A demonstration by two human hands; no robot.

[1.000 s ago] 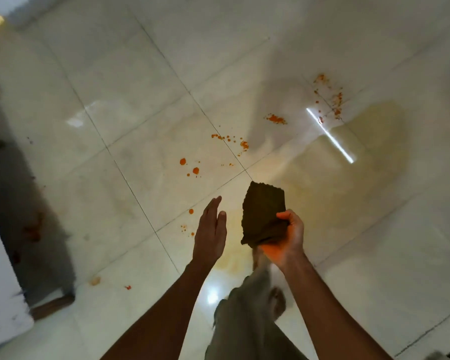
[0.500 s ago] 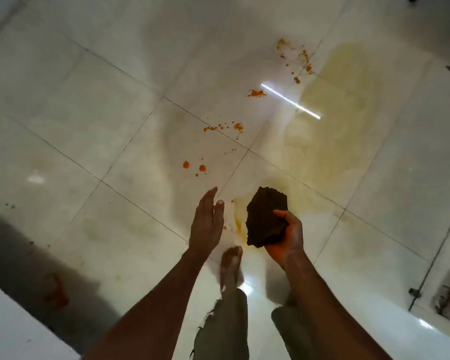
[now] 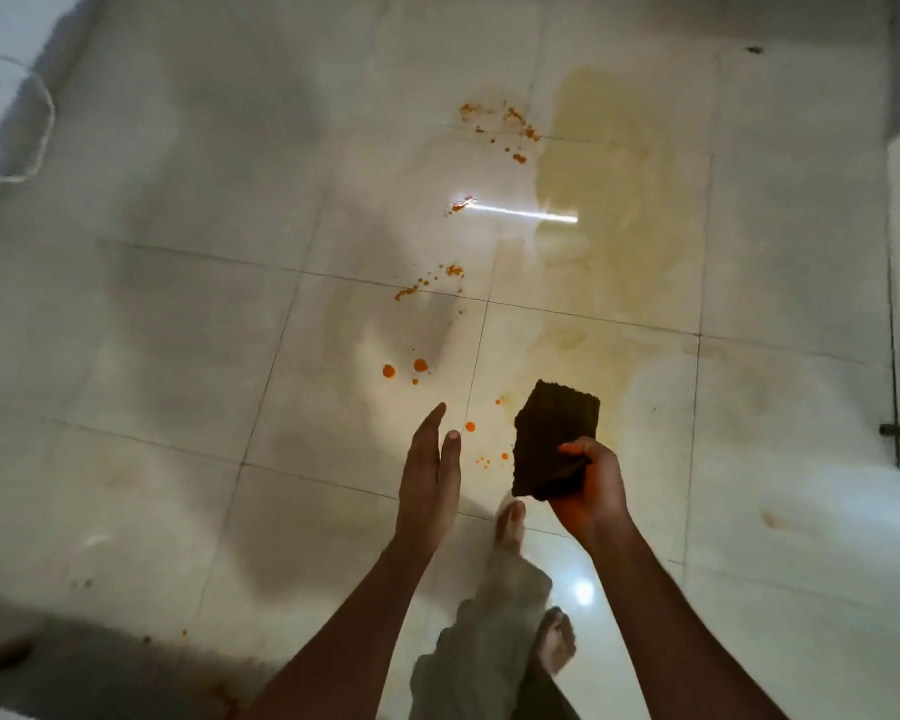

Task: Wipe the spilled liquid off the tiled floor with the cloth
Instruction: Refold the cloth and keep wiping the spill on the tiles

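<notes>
Spill (image 3: 609,262) now farther ahead, cloth (image 3: 552,439) upright in right hand (image 3: 588,491) grip

There is a single view, worn on the person's head, looking steeply down and forward at the tiled floor (image 3: 188,324) from standing height. Both forearms enter from the bottom edge, with the left hand (image 3: 430,478) and the right hand (image 3: 591,493) near the lower middle, close to the lens, and the bare feet straight below. The floor spreads far out toward the top edge. The wide lens bends the grout lines near the frame's sides.
</notes>
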